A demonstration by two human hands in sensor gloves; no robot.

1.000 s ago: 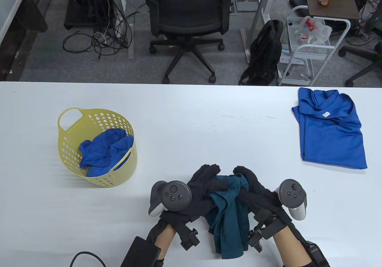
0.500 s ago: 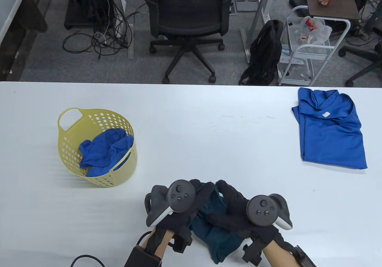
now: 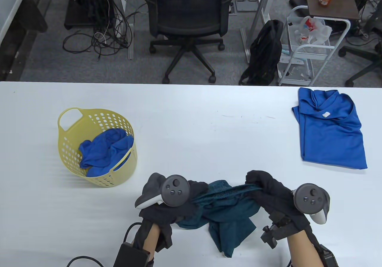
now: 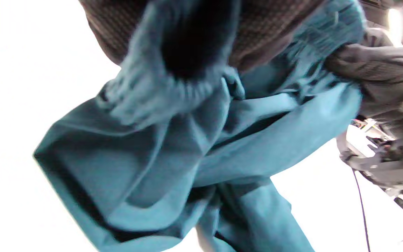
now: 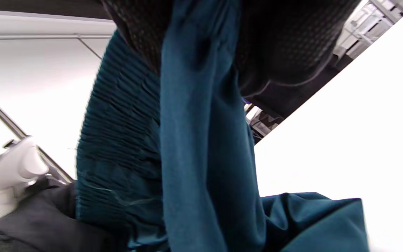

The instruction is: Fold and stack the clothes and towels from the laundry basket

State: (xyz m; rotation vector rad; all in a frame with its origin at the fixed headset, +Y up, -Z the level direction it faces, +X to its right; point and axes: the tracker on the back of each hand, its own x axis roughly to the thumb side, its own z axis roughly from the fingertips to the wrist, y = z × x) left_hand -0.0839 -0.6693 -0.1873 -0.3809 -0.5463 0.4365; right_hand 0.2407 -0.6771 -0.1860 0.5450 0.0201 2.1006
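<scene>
Teal garment (image 3: 226,210) stretched by its waistband above the near table edge, one end gripped by the left hand (image 3: 179,202), the other by the right hand (image 3: 268,192), yellow basket (image 3: 68,147) well left.

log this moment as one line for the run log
left hand: grips teal shorts | right hand: grips waistband | basket: blue cloth inside | blue shirt: folded, far right

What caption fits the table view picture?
Both hands stretch teal shorts between the yellow basket and a folded blue shirt.
</scene>
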